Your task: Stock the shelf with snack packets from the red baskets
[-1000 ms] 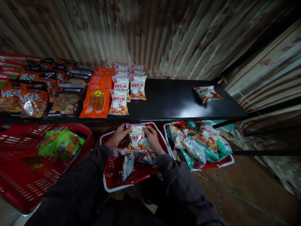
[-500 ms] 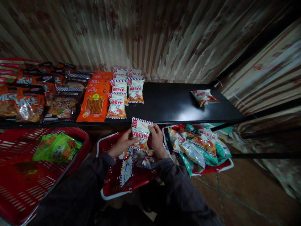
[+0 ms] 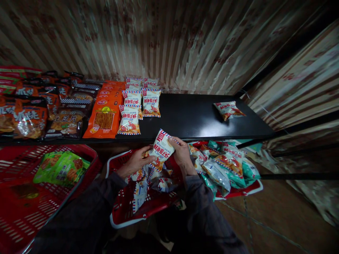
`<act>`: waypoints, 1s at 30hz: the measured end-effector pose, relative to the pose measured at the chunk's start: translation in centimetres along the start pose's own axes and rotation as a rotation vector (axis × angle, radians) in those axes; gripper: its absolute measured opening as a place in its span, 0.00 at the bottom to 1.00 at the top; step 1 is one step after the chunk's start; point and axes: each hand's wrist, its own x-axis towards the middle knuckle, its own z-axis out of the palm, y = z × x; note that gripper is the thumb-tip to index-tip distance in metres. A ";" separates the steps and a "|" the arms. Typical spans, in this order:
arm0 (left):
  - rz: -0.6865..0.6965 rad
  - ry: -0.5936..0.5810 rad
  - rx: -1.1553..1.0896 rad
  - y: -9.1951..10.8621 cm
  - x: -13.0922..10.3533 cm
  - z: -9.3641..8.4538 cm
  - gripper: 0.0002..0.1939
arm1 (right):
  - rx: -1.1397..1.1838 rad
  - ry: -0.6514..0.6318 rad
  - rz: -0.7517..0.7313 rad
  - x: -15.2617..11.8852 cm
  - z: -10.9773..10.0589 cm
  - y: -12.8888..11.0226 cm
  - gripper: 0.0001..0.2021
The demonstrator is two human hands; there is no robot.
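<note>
Between my two hands is a white snack bag (image 3: pixel 162 150) with red lettering and a striped edge, tilted clockwise. My left hand (image 3: pixel 136 162) is closed on its lower left side, thumb across the front. My right hand (image 3: pixel 181 151) grips its upper right edge. Beneath them, a red basket (image 3: pixel 156 211) with a white rim contains several matching bags (image 3: pixel 140 192). Beyond my hands, more of the same bags (image 3: pixel 129 119) stand in two columns on a black shelf (image 3: pixel 182 118).
Orange snack packs (image 3: pixel 102 116) and dark brown packs (image 3: pixel 67 120) line the shelf's left part. A single white bag (image 3: pixel 229 109) lies toward its right end. Below, a left red basket (image 3: pixel 16 208) holds green packs (image 3: pixel 63 167); a right basket (image 3: pixel 253 188) holds white and teal bags.
The held bag has turned clockwise and shifted slightly right. My right hand has moved right with it, and both hands still hold the bag. The view has shifted slightly.
</note>
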 end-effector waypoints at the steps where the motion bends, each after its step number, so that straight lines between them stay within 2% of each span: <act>1: -0.008 0.008 0.017 0.2 0.0 0.0 0.33 | 0.006 0.021 -0.018 0.1 0.0 -0.2 0.14; 7: 0.013 0.090 0.080 0.5 -0.2 0.5 0.30 | 0.040 0.066 -0.067 0.3 0.5 -1.1 0.14; 11: 0.013 0.118 0.023 0.1 -0.2 0.8 0.29 | 0.029 0.113 -0.096 0.4 0.7 -1.2 0.14; 15: 0.045 0.149 0.005 0.3 -0.3 0.8 0.25 | 0.022 0.093 -0.094 0.6 0.7 -1.2 0.14; 19: 0.108 0.223 0.053 1.3 -0.3 0.3 0.21 | 0.099 0.001 -0.112 0.7 0.6 -1.4 0.18; 24: 0.198 0.410 0.056 3.0 0.1 -0.1 0.20 | 0.151 -0.170 -0.145 0.2 0.6 -1.3 0.19; 28: 0.279 0.434 -0.101 4.0 0.9 0.4 0.19 | 0.029 -0.360 -0.111 -0.4 0.9 -0.9 0.20; 30: 0.314 0.429 -0.198 4.2 1.3 0.9 0.19 | -0.016 -0.412 -0.124 -0.6 1.2 -0.7 0.19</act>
